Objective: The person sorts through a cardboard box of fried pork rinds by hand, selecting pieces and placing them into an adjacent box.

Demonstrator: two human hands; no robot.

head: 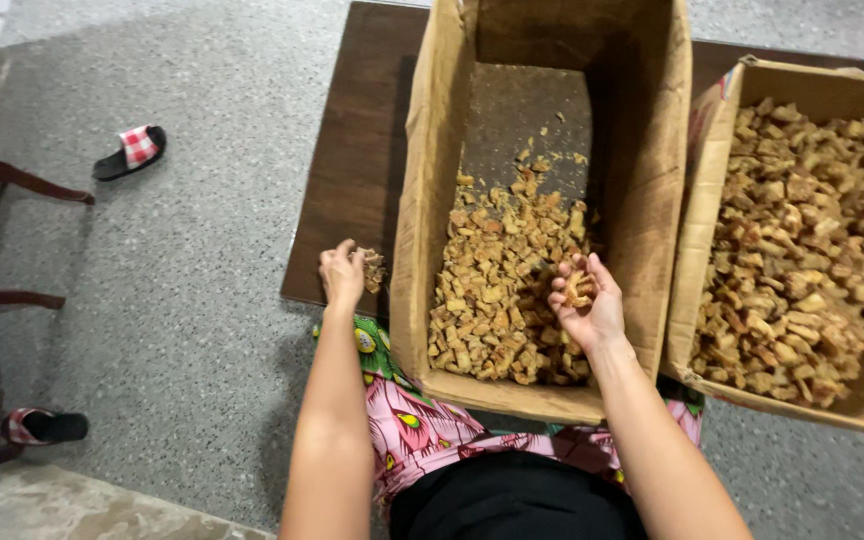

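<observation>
Your right hand [584,300] is cupping a few brown chunks [579,288] over the middle box [422,230], palm up so none spill; your left hand [342,272], at nine o'clock, is closing on another piece [373,270] above the dark surface [357,150].

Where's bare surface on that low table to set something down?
Free: dark table left of the middle box, beyond the left hand; also that box's bare far floor. Crowded: its near half around the right hand, and the full right box.
</observation>
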